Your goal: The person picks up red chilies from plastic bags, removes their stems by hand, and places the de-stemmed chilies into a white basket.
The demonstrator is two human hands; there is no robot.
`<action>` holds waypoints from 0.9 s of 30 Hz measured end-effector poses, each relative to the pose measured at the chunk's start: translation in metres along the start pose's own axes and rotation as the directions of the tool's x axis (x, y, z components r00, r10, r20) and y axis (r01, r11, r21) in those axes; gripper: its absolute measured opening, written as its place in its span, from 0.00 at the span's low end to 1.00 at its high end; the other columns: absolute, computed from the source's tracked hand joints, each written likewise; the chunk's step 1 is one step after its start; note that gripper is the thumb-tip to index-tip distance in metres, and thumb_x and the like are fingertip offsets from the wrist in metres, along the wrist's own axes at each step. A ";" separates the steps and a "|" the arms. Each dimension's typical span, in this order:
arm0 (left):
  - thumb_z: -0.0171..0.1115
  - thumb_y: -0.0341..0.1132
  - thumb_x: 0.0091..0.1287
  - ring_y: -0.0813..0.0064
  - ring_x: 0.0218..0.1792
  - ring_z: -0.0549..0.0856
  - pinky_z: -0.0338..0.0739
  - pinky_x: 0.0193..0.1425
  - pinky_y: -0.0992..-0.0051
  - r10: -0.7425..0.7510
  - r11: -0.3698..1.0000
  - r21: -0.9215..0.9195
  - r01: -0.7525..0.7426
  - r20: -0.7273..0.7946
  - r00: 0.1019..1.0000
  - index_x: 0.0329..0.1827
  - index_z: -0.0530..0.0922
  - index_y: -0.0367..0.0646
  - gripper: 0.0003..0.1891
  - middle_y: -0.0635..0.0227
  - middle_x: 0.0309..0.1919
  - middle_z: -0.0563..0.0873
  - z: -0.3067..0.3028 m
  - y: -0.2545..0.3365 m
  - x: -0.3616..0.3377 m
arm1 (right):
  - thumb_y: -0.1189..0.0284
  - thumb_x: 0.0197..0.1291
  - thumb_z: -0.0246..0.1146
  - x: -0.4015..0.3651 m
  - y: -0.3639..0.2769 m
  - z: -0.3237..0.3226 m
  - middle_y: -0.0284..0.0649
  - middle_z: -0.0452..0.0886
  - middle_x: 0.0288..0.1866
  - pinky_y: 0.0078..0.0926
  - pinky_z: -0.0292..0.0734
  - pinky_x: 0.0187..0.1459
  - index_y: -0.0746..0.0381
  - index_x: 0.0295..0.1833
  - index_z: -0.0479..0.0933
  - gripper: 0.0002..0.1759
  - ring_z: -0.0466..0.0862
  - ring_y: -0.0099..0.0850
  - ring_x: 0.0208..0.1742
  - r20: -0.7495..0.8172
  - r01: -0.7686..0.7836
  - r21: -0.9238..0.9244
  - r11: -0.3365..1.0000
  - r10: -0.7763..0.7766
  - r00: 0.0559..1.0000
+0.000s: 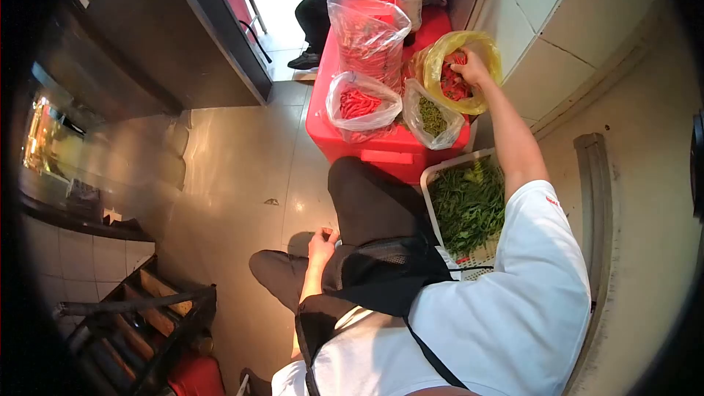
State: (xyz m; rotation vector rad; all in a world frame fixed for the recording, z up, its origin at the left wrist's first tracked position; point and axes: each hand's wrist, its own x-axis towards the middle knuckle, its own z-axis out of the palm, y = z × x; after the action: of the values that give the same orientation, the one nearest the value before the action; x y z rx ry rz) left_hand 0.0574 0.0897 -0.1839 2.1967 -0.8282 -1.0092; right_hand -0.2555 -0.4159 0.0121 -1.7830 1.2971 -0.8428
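My right hand [473,70] reaches into a yellow plastic bag [484,37], fingers bent together on red chilies [453,88]; their tips are partly hidden. The bag stands at the right on a red lidded box [323,121]. Beside my thigh, my left hand [323,240] is closed with its fingers curled; whatever is in it is too small to make out. Nearer to me on the box are a clear bag of bright red chilies [359,105] and a clear bag of small green pieces [433,119]. Behind them stands a taller clear bag of red chilies [370,48].
A white basket of green leaves [469,209] stands on the floor by my right leg. Tiled wall [557,59] rises at the right. Another person in dark trousers [315,18] sits beyond the box. A dark rack [147,308] is at lower left.
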 end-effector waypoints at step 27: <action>0.68 0.42 0.64 0.73 0.39 0.86 0.78 0.47 0.71 0.015 0.989 -0.146 -0.027 -0.085 0.996 0.41 0.82 0.40 0.14 0.64 0.35 0.88 -0.005 -0.023 0.002 | 0.58 0.59 0.71 0.028 0.016 -0.016 0.42 0.85 0.46 0.28 0.76 0.36 0.69 0.64 0.73 0.34 0.81 0.28 0.46 0.209 -0.163 0.018 0.986 0.155 0.965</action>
State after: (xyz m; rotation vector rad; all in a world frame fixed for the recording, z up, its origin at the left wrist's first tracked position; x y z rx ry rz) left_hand 0.0694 0.1043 -0.1984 2.0863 -0.7147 -0.9306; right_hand -0.2691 -0.4489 0.0086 -1.6650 1.2606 -0.5710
